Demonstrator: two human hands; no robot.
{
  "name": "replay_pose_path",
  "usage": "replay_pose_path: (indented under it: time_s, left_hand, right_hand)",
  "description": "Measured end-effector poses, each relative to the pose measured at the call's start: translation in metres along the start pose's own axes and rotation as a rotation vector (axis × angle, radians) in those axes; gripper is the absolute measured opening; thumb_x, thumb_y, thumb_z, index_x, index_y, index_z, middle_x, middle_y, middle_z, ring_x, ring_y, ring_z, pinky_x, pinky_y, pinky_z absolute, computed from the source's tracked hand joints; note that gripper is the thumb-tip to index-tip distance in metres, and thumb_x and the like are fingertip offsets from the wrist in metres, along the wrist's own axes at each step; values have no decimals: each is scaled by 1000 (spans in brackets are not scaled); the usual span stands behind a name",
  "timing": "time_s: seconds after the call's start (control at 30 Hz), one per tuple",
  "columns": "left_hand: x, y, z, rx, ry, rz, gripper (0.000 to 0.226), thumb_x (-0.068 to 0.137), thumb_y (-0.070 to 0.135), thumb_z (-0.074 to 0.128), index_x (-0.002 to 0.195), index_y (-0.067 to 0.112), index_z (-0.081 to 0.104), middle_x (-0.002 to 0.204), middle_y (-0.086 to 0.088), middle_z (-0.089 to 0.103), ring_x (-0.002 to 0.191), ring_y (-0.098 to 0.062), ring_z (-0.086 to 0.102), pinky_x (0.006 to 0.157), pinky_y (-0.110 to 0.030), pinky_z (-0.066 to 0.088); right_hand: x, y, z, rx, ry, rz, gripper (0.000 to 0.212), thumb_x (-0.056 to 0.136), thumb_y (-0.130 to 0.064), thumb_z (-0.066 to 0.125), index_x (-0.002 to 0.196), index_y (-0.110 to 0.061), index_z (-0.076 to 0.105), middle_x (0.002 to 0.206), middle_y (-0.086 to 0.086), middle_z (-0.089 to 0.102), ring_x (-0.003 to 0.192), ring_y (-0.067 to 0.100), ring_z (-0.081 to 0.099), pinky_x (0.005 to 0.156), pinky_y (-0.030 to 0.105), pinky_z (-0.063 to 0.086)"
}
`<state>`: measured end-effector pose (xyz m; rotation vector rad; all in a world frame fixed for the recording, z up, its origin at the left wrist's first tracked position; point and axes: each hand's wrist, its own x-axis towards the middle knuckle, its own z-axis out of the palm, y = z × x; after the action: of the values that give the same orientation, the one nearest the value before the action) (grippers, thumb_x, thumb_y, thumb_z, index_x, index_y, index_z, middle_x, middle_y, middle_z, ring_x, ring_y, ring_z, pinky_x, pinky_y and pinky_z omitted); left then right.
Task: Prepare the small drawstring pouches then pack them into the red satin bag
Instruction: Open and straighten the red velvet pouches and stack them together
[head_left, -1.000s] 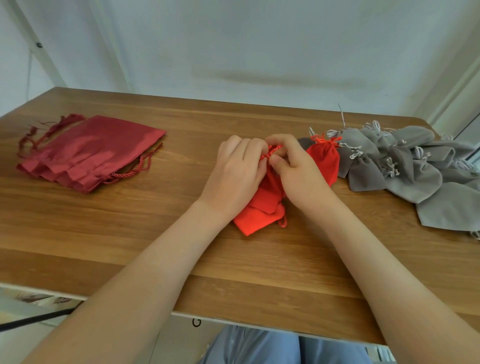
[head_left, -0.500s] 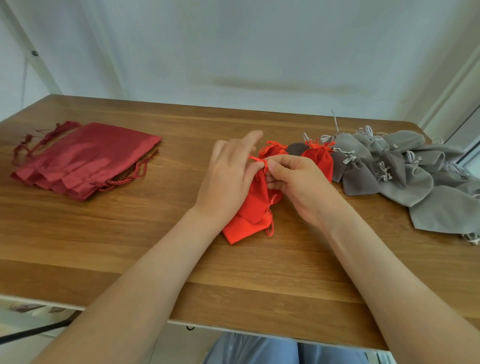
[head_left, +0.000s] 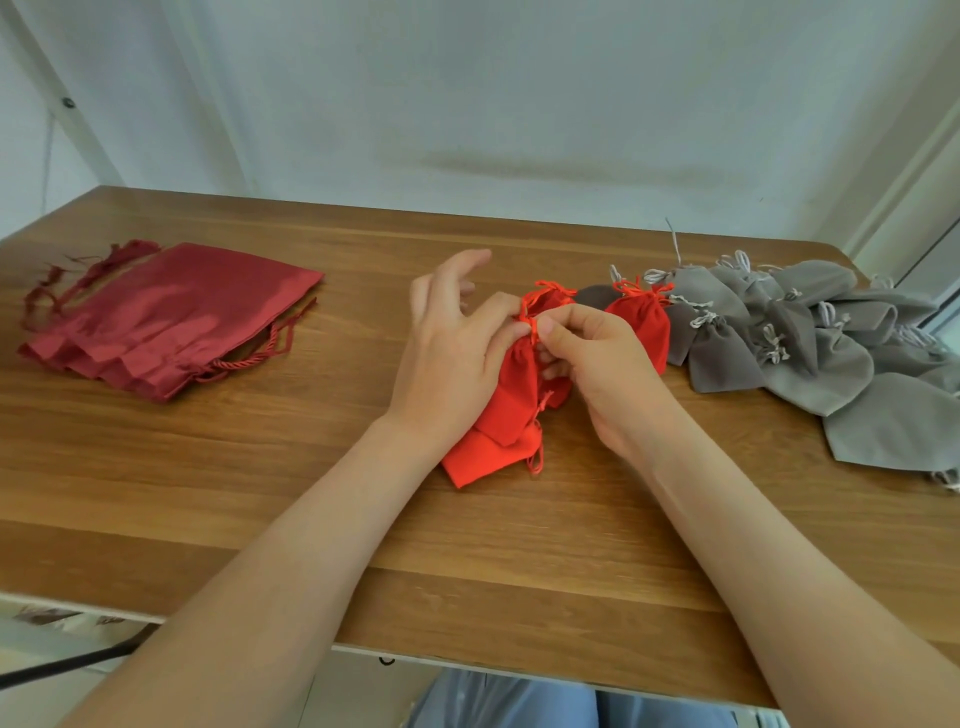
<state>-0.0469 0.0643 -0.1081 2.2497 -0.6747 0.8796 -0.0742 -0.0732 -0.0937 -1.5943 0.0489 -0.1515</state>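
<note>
1. The small bright-red cloth drawstring pouch (head_left: 511, 395) lies mid-bench (head_left: 311, 493), between both hands.
2. Left hand (head_left: 452, 358) thumb-pinches its neck, fingers lifted; right hand (head_left: 597, 364) pinches the cord.
3. Probably light, limp, unbreakable: hold the gathered neck, not the loose cord.

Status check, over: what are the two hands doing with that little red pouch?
Left hand, right hand: both pinch cord of red pouch. Red satin bags far left, untouched. Grey pouches piled right.

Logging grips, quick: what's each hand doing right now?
Left hand: thumb at the cord of the pouch, fingers raised; pinch cannot be told.
Right hand: closed, pinching the cord.
</note>
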Motion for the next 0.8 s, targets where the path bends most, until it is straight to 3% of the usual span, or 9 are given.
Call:
replay_pose_path:
  time_s: [0.1, 0.3, 0.43, 0.6, 0.7, 0.8]
  left_hand:
    - [0, 1, 0, 21, -6, -19, 15, 89, 27, 62, 94, 14, 69, 136, -17, 43, 106, -29, 42, 87, -27, 34]
    - [1, 1, -1, 57, 13, 75, 19, 89, 22, 60, 75, 9, 60, 130, -16, 48, 100, -26, 38, 85, -26, 31]
    - [1, -5, -1, 97, -15, 164, 13, 87, 13, 55, 75, 10, 59, 124, -7, 40, 99, -24, 35, 82, -32, 37]
    - [1, -2, -1, 41, 2, 88, 16, 81, -2, 51, 73, 10, 58, 115, -2, 41, 98, -19, 31, 84, -20, 26]
    - [1, -2, -2, -12, 33, 0, 16, 80, -2, 54, 71, 11, 58, 112, -6, 48, 97, -15, 29, 84, -16, 24]
    - [1, -5, -3, -6, 29, -73, 14, 84, 9, 52, 73, 10, 59, 110, -12, 51, 93, -21, 37, 82, -17, 23]
  right_hand:
    - [0, 0, 0, -13, 9, -7, 22, 93, -3, 53, 75, -14, 60, 66, -2, 54, 62, 5, 49, 57, 17, 42]
    - [-1, -3, -1, -89, 56, -19, 24, 93, -4, 54, 73, -16, 61, 66, -5, 56, 62, 3, 50, 58, 15, 42]
    - [2, 2, -4, -229, 157, -38, 28, 90, -6, 55, 67, -21, 60, 66, -8, 58, 67, 7, 52, 70, 30, 45]
    - [7, 7, -9, -277, 237, -28, 29, 91, -9, 54, 66, -23, 60, 68, -8, 58, 73, 11, 53, 82, 42, 48]
    - [7, 6, -10, -251, 238, -49, 26, 90, -10, 56, 68, -24, 62, 67, -11, 58, 71, 7, 53, 79, 37, 47]
    - [5, 2, -11, -218, 208, -197, 21, 89, -9, 60, 76, -26, 64, 73, -12, 62, 72, 1, 54, 78, 26, 45]
